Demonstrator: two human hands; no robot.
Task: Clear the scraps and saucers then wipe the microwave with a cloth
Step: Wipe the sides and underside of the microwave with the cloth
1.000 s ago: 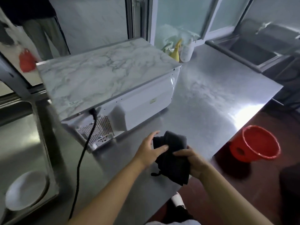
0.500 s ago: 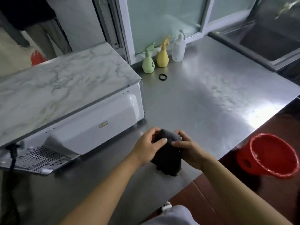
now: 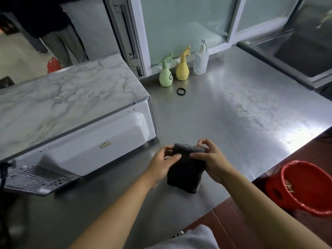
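Observation:
A dark folded cloth (image 3: 185,169) hangs just above the steel counter (image 3: 233,114), held between both hands. My left hand (image 3: 161,163) pinches its left upper edge with thumb and fingers. My right hand (image 3: 211,159) grips its right upper edge, fingers curled over the top. The white microwave (image 3: 75,112), with a marble-patterned top, lies to the left with its back panel and vent grille facing me. No saucers or scraps show on the counter.
A green spray bottle (image 3: 166,74), a yellow spray bottle (image 3: 182,67) and a clear pump bottle (image 3: 201,60) stand by the window, a black ring (image 3: 181,91) before them. A red bucket (image 3: 305,186) sits on the floor at right. A sink (image 3: 296,56) lies far right.
The view has swung right, so the microwave now sits further left and the bottles show. Both hands have folded the cloth into a smaller, tidier bundle.

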